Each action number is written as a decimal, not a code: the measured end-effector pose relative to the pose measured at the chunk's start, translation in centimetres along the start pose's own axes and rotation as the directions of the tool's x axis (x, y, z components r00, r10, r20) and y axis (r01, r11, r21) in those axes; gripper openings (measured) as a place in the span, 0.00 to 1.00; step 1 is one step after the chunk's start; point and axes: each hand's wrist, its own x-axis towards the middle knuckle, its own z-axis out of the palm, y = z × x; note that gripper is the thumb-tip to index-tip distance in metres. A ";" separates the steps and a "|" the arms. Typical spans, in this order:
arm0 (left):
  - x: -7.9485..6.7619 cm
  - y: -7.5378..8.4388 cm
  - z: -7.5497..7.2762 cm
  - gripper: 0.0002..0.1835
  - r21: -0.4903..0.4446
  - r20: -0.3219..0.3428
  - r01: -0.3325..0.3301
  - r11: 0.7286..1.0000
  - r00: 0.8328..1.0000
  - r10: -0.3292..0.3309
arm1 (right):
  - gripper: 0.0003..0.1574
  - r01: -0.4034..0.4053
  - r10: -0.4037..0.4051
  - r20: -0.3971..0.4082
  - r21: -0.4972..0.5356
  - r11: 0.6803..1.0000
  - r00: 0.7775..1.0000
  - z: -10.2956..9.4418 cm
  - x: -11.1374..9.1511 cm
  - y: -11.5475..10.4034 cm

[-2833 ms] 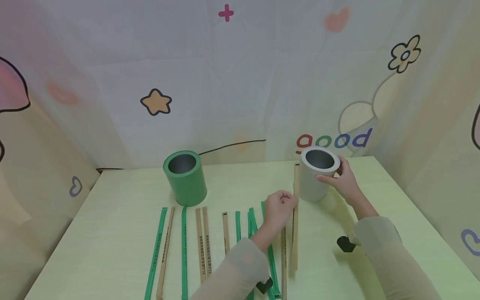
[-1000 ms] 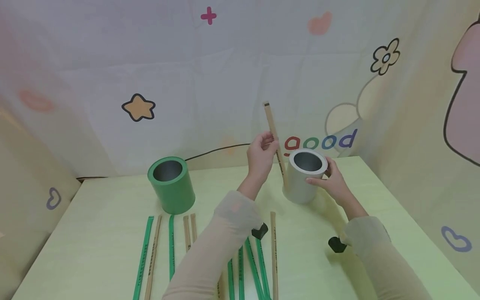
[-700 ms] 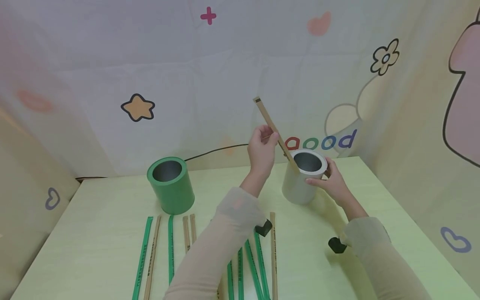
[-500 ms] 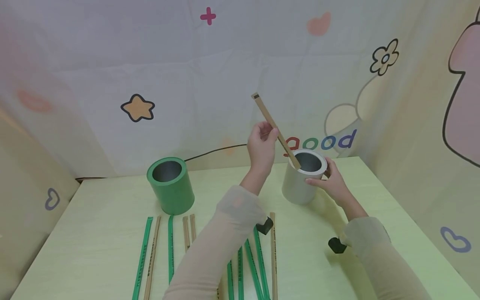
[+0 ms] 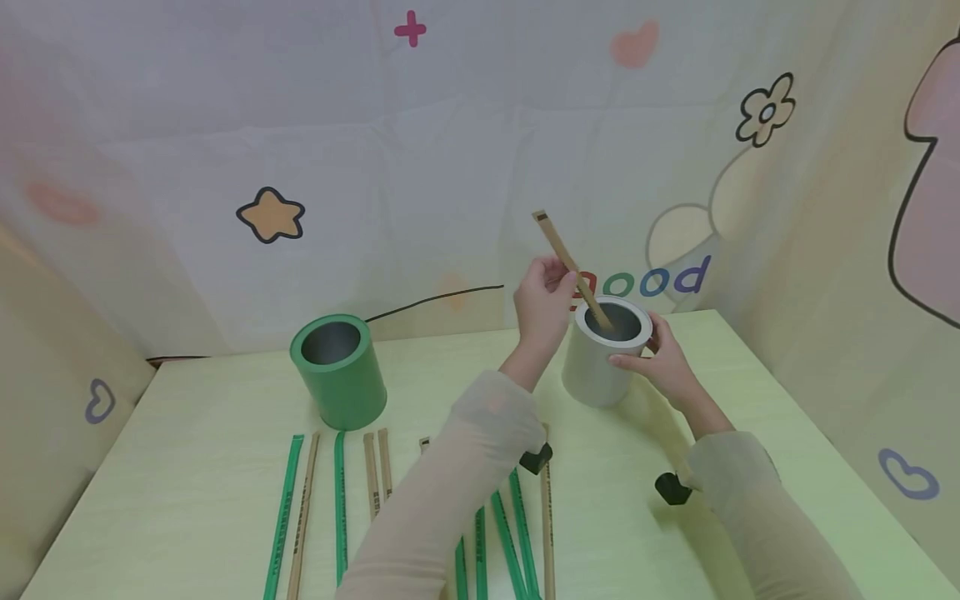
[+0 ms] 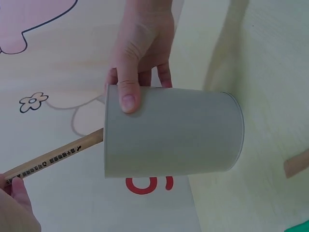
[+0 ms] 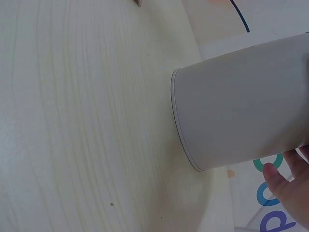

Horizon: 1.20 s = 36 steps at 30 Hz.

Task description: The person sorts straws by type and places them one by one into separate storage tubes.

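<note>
My left hand (image 5: 542,312) pinches a long brown paper-wrapped straw (image 5: 557,242) with black print along it. The straw slants down to the right, and its lower end is inside the mouth of a white canister (image 5: 596,371). At the canister's right side, my right hand (image 5: 670,367) holds it near the rim, thumb in front and fingers behind. In the left wrist view the straw (image 6: 58,155) enters the canister's mouth, its tip hidden inside. The right wrist view shows the canister's plain side (image 7: 236,106), standing upright on the table.
A green canister (image 5: 351,387) stands to the left. In front lie several green wrapped straws (image 5: 283,517) and brown ones (image 5: 303,517), some hidden under my left sleeve. Another brown straw (image 5: 548,517) lies nearest the white canister. A printed cloth (image 5: 420,192) hangs behind the table.
My left hand has lifted the brown straw from the table beside the white canister, tilted it over the rim, then moved right and lowered its end inside. The right hand keeps its hold.
</note>
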 end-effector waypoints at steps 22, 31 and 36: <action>-0.7 -2.4 0.4 0.10 0.348 0.220 0.067 0.935 0.964 -0.151 | 0.56 -0.012 0.012 -0.002 -0.034 0.999 1.000 -0.4 0.8 1.8; -1.0 -3.1 -0.1 0.15 0.339 0.231 0.079 0.938 0.959 -0.165 | 0.56 0.007 -0.007 0.004 -0.058 0.998 1.000 -0.4 0.7 2.1; -1.2 -3.1 -0.8 0.21 0.296 0.285 0.083 0.951 0.943 -0.171 | 0.56 0.000 0.000 0.011 -0.059 0.998 1.000 -0.4 0.6 1.8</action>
